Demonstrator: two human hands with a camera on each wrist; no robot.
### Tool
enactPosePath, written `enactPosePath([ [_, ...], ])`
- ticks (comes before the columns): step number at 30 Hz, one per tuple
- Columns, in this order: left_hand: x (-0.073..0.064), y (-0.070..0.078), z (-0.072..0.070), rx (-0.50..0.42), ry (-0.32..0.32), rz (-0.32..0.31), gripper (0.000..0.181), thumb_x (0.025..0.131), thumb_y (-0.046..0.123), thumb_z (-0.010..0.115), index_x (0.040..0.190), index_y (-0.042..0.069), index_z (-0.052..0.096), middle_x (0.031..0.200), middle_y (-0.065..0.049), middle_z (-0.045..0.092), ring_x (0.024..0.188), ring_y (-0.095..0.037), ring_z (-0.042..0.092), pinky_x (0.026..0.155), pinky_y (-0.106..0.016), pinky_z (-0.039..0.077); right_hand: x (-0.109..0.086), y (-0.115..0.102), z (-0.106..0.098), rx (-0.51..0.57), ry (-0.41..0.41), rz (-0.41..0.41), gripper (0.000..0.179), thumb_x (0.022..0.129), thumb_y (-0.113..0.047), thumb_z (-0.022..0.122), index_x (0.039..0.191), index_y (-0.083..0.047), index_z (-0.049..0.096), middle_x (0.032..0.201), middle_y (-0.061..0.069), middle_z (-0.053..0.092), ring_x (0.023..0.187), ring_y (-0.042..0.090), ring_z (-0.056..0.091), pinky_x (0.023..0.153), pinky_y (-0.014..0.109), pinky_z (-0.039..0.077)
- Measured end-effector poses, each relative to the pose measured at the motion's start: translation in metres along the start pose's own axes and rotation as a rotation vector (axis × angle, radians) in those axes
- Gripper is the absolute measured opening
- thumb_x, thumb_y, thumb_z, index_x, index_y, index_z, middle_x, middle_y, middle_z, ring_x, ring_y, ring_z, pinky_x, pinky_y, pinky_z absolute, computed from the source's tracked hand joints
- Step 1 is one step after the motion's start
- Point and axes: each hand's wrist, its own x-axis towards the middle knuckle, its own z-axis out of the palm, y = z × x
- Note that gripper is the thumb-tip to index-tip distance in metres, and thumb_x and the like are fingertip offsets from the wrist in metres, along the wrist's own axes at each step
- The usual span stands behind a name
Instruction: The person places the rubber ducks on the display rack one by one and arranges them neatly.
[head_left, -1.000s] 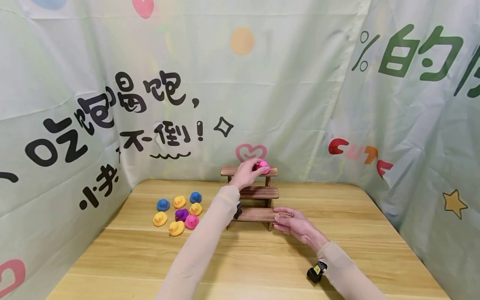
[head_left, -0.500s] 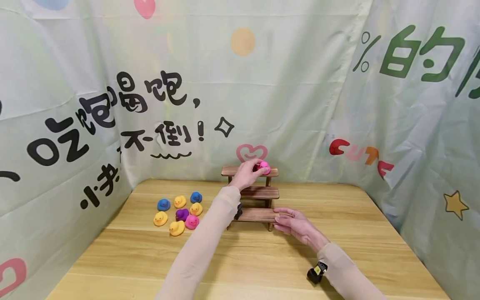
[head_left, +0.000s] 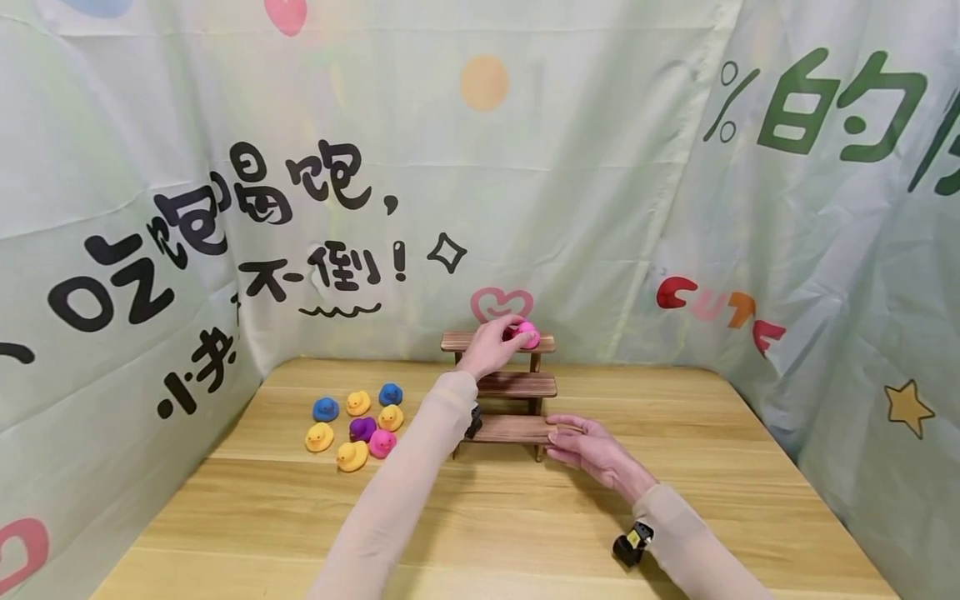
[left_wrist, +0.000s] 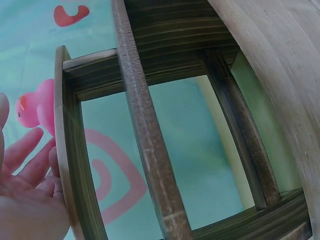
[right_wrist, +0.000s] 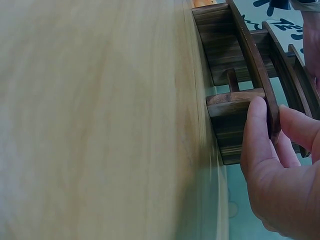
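Note:
A three-tier wooden display stand [head_left: 517,429] stands upright on the table. On the right part of its top step sits a pink rubber duck [head_left: 528,335]. My left hand [head_left: 491,346] reaches over that step and holds the duck between thumb and fingers. The left wrist view shows the pink duck [left_wrist: 39,107] by the top board, with my fingers [left_wrist: 27,150] beside it. My right hand [head_left: 596,454] pinches the right end of the lowest step. In the right wrist view, the thumb and fingers of my right hand [right_wrist: 280,170] lie on either side of that board.
Left of the stand, several rubber ducks sit loosely grouped, among them a blue duck [head_left: 326,409], a purple duck [head_left: 363,429], a yellow duck [head_left: 352,456] and another pink duck [head_left: 382,443]. Printed cloth [head_left: 570,208] hangs behind and beside the wooden table [head_left: 495,533].

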Motion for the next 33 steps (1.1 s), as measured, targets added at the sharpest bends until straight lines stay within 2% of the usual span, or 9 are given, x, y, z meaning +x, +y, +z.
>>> enactPosePath([
  [3, -0.002, 0.000, -0.004, -0.052, 0.008, -0.004, 0.050, 0.099, 0.047, 0.054, 0.137, 0.016, 0.056, 0.128, -0.003, 0.064, 0.117, -0.019, 0.060, 0.102, -0.039, 0.047, 0.000, 0.001, 0.000, 0.002, 0.009, 0.003, 0.039, 0.094, 0.003, 0.059, 0.132, 0.003, 0.051, 0.099, 0.006, 0.055, 0.086, 0.013, 0.066, 0.088, 0.028, 0.056],
  [6, -0.005, 0.001, -0.009, -0.114, 0.052, -0.003, 0.051, 0.099, 0.047, 0.054, 0.136, 0.013, 0.057, 0.131, -0.002, 0.063, 0.118, -0.019, 0.059, 0.102, -0.038, 0.047, 0.001, 0.002, 0.001, 0.002, 0.021, 0.012, 0.039, 0.093, 0.003, 0.060, 0.131, 0.002, 0.053, 0.099, 0.006, 0.055, 0.086, 0.013, 0.066, 0.088, 0.029, 0.056],
  [10, -0.006, 0.001, -0.018, -0.191, 0.116, 0.028, 0.045, 0.099, 0.043, 0.055, 0.129, 0.010, 0.062, 0.121, -0.006, 0.067, 0.109, -0.017, 0.062, 0.096, -0.035, 0.049, 0.002, 0.003, 0.001, 0.002, 0.037, 0.018, 0.039, 0.092, 0.004, 0.061, 0.130, 0.001, 0.054, 0.099, 0.007, 0.054, 0.085, 0.014, 0.066, 0.088, 0.029, 0.056],
  [13, -0.007, 0.002, -0.024, -0.255, 0.130, 0.048, 0.039, 0.100, 0.037, 0.055, 0.123, 0.007, 0.066, 0.112, -0.014, 0.070, 0.097, -0.021, 0.065, 0.087, -0.036, 0.053, 0.002, 0.003, 0.001, 0.002, 0.041, 0.015, 0.039, 0.092, 0.004, 0.061, 0.130, 0.002, 0.054, 0.099, 0.007, 0.054, 0.084, 0.014, 0.066, 0.087, 0.028, 0.056],
  [18, -0.012, 0.004, -0.035, -0.383, 0.101, 0.027, 0.029, 0.101, 0.028, 0.056, 0.110, 0.005, 0.071, 0.096, -0.026, 0.070, 0.084, -0.035, 0.068, 0.075, -0.038, 0.056, 0.001, 0.002, 0.001, 0.008, 0.030, 0.016, 0.041, 0.092, 0.004, 0.061, 0.132, 0.003, 0.052, 0.099, 0.007, 0.056, 0.085, 0.014, 0.067, 0.087, 0.028, 0.056],
  [20, -0.013, 0.003, -0.039, -0.406, 0.087, 0.010, 0.029, 0.101, 0.029, 0.057, 0.104, 0.005, 0.072, 0.090, -0.025, 0.069, 0.081, -0.037, 0.066, 0.072, -0.035, 0.056, 0.001, 0.001, 0.000, 0.007, 0.015, 0.013, 0.041, 0.093, 0.004, 0.060, 0.133, 0.004, 0.050, 0.099, 0.007, 0.056, 0.086, 0.014, 0.067, 0.088, 0.028, 0.056],
  [22, -0.016, 0.001, -0.043, -0.420, 0.073, -0.002, 0.030, 0.101, 0.030, 0.057, 0.101, 0.004, 0.072, 0.088, -0.026, 0.068, 0.076, -0.036, 0.063, 0.068, -0.034, 0.055, 0.000, 0.000, 0.000, 0.004, 0.007, 0.011, 0.041, 0.094, 0.004, 0.059, 0.134, 0.005, 0.049, 0.099, 0.006, 0.055, 0.086, 0.014, 0.066, 0.088, 0.028, 0.056],
  [27, -0.026, -0.009, -0.054, -0.415, 0.056, -0.002, 0.031, 0.100, 0.033, 0.057, 0.091, 0.007, 0.072, 0.079, -0.023, 0.064, 0.063, -0.016, 0.053, 0.059, -0.026, 0.047, 0.000, -0.002, 0.002, 0.001, 0.008, 0.010, 0.043, 0.094, 0.003, 0.059, 0.135, 0.006, 0.047, 0.101, 0.007, 0.053, 0.086, 0.013, 0.065, 0.089, 0.029, 0.055],
  [33, -0.041, -0.022, -0.069, -0.391, 0.024, -0.041, 0.034, 0.100, 0.031, 0.058, 0.096, -0.001, 0.070, 0.080, -0.022, 0.064, 0.062, -0.018, 0.052, 0.056, -0.024, 0.044, 0.000, -0.002, 0.001, 0.000, 0.007, 0.010, 0.044, 0.094, 0.003, 0.059, 0.136, 0.006, 0.046, 0.100, 0.006, 0.054, 0.086, 0.013, 0.066, 0.090, 0.029, 0.055],
])
